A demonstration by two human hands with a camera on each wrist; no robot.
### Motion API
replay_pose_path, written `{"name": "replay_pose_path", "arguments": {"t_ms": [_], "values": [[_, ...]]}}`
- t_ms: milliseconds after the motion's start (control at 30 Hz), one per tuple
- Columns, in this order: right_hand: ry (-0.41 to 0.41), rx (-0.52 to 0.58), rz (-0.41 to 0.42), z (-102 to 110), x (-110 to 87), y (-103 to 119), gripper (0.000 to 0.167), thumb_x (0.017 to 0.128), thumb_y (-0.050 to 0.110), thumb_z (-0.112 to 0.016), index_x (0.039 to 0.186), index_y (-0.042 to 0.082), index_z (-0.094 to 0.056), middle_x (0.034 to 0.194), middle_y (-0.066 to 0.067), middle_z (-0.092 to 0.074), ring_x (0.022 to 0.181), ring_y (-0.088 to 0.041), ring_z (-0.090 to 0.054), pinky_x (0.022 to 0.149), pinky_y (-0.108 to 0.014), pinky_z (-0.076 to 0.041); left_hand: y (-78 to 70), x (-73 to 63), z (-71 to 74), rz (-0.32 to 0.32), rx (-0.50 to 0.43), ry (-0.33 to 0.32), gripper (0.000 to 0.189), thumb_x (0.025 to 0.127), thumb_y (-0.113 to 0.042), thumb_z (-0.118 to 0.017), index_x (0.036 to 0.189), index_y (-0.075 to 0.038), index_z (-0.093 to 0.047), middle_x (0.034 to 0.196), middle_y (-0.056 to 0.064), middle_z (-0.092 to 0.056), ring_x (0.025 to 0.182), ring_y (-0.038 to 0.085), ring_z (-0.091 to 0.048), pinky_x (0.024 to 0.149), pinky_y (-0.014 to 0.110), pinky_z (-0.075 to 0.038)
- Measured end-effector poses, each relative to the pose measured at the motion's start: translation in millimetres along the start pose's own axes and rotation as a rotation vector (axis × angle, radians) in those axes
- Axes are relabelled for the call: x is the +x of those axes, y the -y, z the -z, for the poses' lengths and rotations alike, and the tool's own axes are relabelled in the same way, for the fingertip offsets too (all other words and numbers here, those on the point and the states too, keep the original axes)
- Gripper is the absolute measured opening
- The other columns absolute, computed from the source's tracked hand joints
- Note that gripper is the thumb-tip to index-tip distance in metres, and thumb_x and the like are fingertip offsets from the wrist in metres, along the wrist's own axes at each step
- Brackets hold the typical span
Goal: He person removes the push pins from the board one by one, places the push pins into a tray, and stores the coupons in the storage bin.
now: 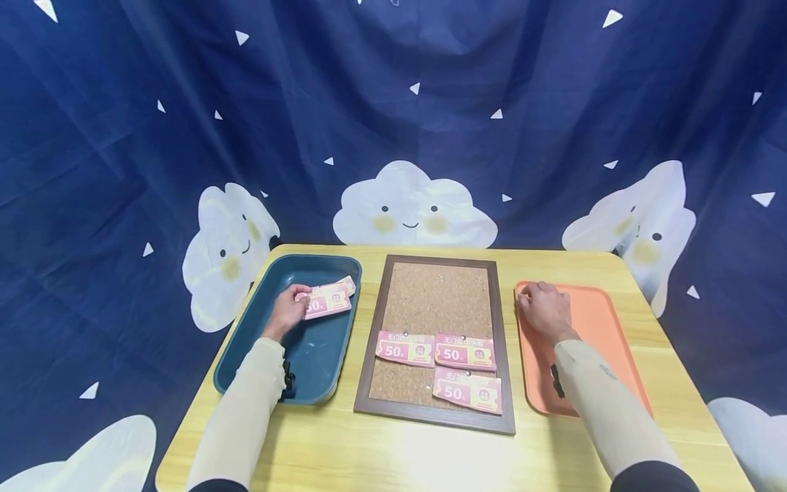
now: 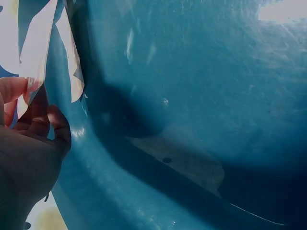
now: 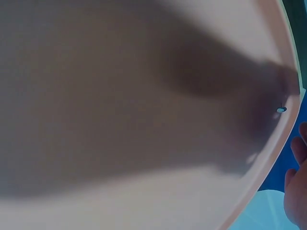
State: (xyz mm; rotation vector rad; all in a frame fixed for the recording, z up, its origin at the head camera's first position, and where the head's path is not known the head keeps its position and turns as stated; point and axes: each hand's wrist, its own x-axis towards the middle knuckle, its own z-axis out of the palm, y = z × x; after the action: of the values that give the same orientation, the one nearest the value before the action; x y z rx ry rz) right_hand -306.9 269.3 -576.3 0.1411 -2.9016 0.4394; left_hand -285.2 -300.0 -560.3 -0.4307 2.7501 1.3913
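Between the thumb and fingers of my left hand (image 1: pixel 289 309) is a pink paper coupon (image 1: pixel 332 301), pinched at its left end over the dark teal tray (image 1: pixel 307 376). The left wrist view has that coupon (image 2: pixel 37 40) edge-on, beside another paper coupon (image 2: pixel 71 60). My right hand (image 1: pixel 545 309) is low over the far left corner of the orange tray (image 1: pixel 605 342), fingers loosely bent. In the right wrist view a small push pin (image 3: pixel 281 109) lies by the tray's rim, close to the fingertips (image 3: pixel 298 146), thumb and fingers apart.
A framed cork board (image 1: pixel 439 294) lies between the trays on the wooden table (image 1: pixel 393 458). Pinned to its lower half are three pink coupons: a left one (image 1: pixel 406 350), a right one (image 1: pixel 465 352) and a lower one (image 1: pixel 468 391). Behind hangs a blue curtain (image 1: pixel 369 82).
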Motion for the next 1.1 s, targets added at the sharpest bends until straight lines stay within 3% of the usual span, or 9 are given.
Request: {"name": "replay_pose_path", "arguments": {"t_ms": [267, 567, 1100], "values": [[0.015, -0.002, -0.008, -3, -6.0, -6, 0.026, 0.096, 0.027, -0.052, 0.104, 0.006, -0.066, 0.107, -0.016, -0.064, 0.103, -0.038, -0.059, 0.079, -0.053, -0.036, 4.3, -2.1, -2.5, 0.004, 0.019, 0.015, 0.028, 0.097, -0.017, -0.048, 0.123, -0.010, -0.056, 0.123, 0.018, -0.056, 0.106, 0.029, -0.053, 0.084, 0.034, -0.042], [0.023, 0.003, -0.011, -5, -11.5, -12, 0.028, 0.097, 0.028, -0.050, 0.107, 0.006, -0.066, 0.105, -0.017, -0.064, 0.099, -0.040, -0.059, 0.077, -0.054, -0.038, 9.4, -0.2, -8.3, -0.029, 0.066, -0.019, 0.028, 0.090, -0.011, -0.051, 0.116, -0.008, -0.060, 0.115, 0.017, -0.060, 0.098, 0.027, -0.055, 0.077, 0.028, -0.041], [0.035, -0.008, -0.024, -10, -16.0, -15, 0.028, 0.097, 0.029, -0.050, 0.103, 0.006, -0.066, 0.105, -0.017, -0.063, 0.099, -0.039, -0.059, 0.076, -0.055, -0.037, 10.8, -4.3, -10.5, -0.061, 0.099, -0.033, 0.027, 0.088, -0.007, -0.055, 0.114, -0.005, -0.061, 0.111, 0.018, -0.061, 0.093, 0.025, -0.057, 0.071, 0.022, -0.043]]}}
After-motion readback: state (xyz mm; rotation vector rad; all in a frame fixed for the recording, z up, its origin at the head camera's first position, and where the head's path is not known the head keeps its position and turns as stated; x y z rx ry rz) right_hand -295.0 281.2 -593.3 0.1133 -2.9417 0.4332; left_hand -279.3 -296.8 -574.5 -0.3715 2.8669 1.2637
